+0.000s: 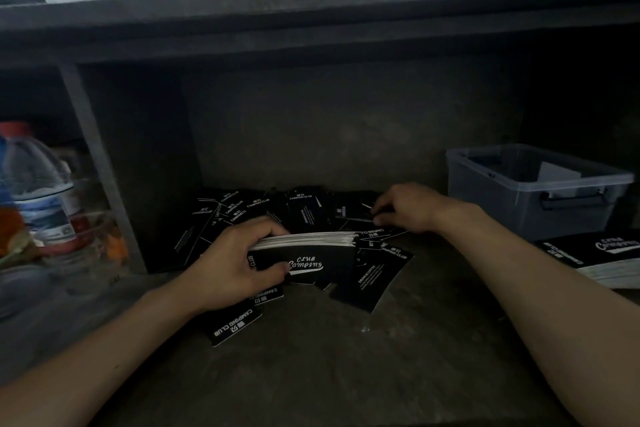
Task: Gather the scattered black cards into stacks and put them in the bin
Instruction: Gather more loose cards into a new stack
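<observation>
On the counter, white-lettered black cards

Both bare forearms are stretching forward. The left grip is clasping one end of a stack, while the right grip, farther ahead, is pinching a card with curled fingers.

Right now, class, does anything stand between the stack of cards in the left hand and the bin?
Only the right hand, pinching a loose card, lies across the line from the stack, gripped by the left hand, to the bin. The bin has no lid on.
</observation>
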Tool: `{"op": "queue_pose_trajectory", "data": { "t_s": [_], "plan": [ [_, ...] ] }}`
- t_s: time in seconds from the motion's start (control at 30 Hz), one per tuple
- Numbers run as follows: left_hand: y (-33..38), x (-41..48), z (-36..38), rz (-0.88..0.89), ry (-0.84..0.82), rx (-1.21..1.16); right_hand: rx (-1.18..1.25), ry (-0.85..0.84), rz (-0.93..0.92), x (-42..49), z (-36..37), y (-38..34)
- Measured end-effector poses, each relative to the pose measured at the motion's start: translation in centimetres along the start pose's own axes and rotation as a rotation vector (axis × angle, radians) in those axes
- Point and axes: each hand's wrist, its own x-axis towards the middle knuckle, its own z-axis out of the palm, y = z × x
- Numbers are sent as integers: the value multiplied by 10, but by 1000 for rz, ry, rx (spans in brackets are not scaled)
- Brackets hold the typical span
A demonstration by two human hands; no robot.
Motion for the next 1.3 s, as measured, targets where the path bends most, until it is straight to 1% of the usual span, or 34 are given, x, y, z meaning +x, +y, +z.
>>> {"op": "queue_pose_trajectory", "data": {
  "t_s": [0.03,0.1,0.13,0.17,0.2,0.23,0.27,0.3,0.33,0.37,0.4,0.43,0.47,0.5,0.53,0.57,0.6,0.63,0.73,0.87,0.93,1.03,1.17,1.2,1.3],
  "plan": [
    [1,0,0,9,7,1,-3,65,13,-4,-3,-1],
    [0,0,-1,2,31,3,-22,281,39,-11,-11,-4],
    [0,0,-2,-12,42,3,-2,384,12,-14,-16,-6],
    [-1,0,-2,-28,47,1,81,425,-47,-17,-21,-10],
    [-2,1,-2,-43,48,-10,239,382,-134,-19,-24,-16],
    [-3,1,-2,-54,46,-32,428,258,-220,-22,-26,-24],
    [-4,1,-1,-57,43,-62,590,81,-274,-26,-26,-32],
    [-5,1,0,-54,39,-93,695,-95,-290,-28,-24,-38],
    [-5,1,0,-51,29,-120,773,-215,-279,-28,-21,-41],
    [-6,1,0,-51,18,-136,837,-254,-240,-25,-18,-41],
    [-5,0,0,-48,7,-140,899,-207,-177,-21,-15,-39],
    [-5,0,0,-37,0,-134,903,-75,-100,-17,-12,-36],
    [-5,0,0,-18,-3,-126,793,82,-41,-12,-9,-29],
    [-4,0,1,-2,-10,-123,594,173,-12,-9,-5,-22],
    [-4,0,1,9,-19,-123,385,167,-9,-7,-1,-17],
    [-3,0,1,17,-25,-119,222,90,-3,-8,5,-13],
    [-3,0,1,23,-29,-113,136,12,32,-8,9,-10],
    [-4,0,0,27,-33,-106,112,-25,81,-7,10,-7],
    [-4,1,1,31,-25,-82,123,-39,163,-6,3,2],
    [-6,1,1,39,-15,-70,248,73,161,-8,5,1],
    [-6,1,1,34,-22,-84,267,109,188,-7,11,-5],
    [-7,1,1,27,-40,-96,189,67,234,-4,13,-10],
    [-8,1,1,21,-30,-80,280,113,284,-9,0,-5],
    [-8,1,1,25,-23,-75,315,151,308,-11,-5,-3],
    [-6,2,2,47,-10,-55,382,408,346,-15,-19,5]
  ]
}}
